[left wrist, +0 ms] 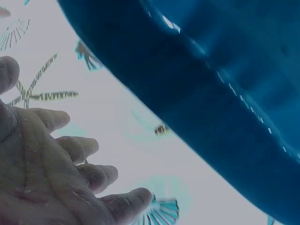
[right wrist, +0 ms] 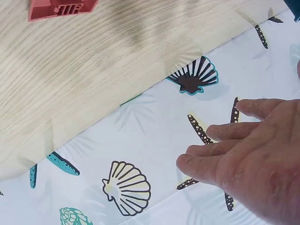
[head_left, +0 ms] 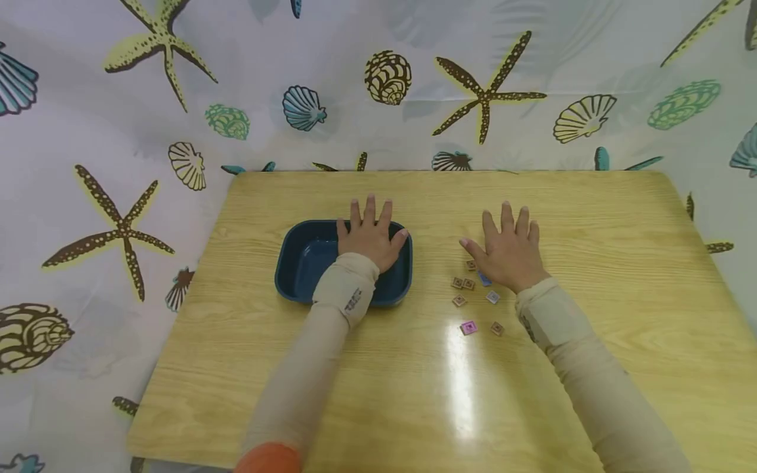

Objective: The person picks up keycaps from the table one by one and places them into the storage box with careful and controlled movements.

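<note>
My left hand [head_left: 369,240] is spread palm down over a dark blue plastic basin [head_left: 301,263], overlapping its right half in the head view. In the left wrist view, its fingers [left wrist: 101,176] are extended beside the basin's wall [left wrist: 154,79], holding nothing. My right hand [head_left: 510,256] is also spread flat, thumb out, at the upper right of a loose group of small square pieces. Among them are several brown ones [head_left: 458,282], a pink one [head_left: 468,327], a pale grey one [head_left: 493,297] and a blue one [head_left: 484,278] partly under the hand. Straight, empty fingers [right wrist: 234,133] show in the right wrist view.
All this is on a light wood table [head_left: 621,295]. A white cloth [head_left: 343,39] printed with shells and starfish hangs behind it and along the sides. A reddish plastic piece [right wrist: 61,8] is cut off at the top of the right wrist view.
</note>
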The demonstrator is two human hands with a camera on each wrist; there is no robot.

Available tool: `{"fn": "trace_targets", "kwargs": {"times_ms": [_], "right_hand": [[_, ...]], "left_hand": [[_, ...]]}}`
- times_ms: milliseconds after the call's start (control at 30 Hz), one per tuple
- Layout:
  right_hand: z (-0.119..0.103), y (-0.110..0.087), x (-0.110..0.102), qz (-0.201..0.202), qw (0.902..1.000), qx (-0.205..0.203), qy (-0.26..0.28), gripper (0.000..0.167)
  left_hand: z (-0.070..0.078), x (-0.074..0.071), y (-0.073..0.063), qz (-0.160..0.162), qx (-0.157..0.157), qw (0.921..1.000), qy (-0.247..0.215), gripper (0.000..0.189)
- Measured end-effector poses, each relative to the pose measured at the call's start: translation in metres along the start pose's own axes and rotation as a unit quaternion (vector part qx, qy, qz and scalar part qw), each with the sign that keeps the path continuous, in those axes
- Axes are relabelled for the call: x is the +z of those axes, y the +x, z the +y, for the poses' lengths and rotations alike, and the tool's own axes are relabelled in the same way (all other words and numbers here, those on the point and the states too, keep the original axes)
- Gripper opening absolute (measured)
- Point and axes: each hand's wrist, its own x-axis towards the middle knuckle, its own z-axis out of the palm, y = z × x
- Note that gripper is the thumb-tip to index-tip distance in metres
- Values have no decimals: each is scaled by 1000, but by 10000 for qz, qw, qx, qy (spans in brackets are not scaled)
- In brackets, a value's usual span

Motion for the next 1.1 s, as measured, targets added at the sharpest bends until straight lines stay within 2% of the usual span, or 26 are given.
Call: {"fn": "trace_targets", "kwargs": {"times_ms": [200, 433, 567, 767, 1100], "right_hand": [[7, -7, 2, -35, 10000, 43, -74, 79], [12, -19, 2, -31, 10000, 36, 49, 81], [18, -30, 1, 98, 9999, 33, 17, 80], [30, -52, 0, 434, 9990, -56, -21, 77], [54, -84, 9, 625, 9979, -22, 150, 73]], "left_hand": [[-40, -6, -14, 303, -180, 9986, -382, 68], [-101, -19, -45, 930, -410, 9915, -807, 68], [-127, -17, -61, 942, -704, 9886, -939, 65], [-146, 0, -74, 750, -1003, 9881, -889, 62], [-154, 18, -72, 628, -1248, 9863, -875, 57]]}}
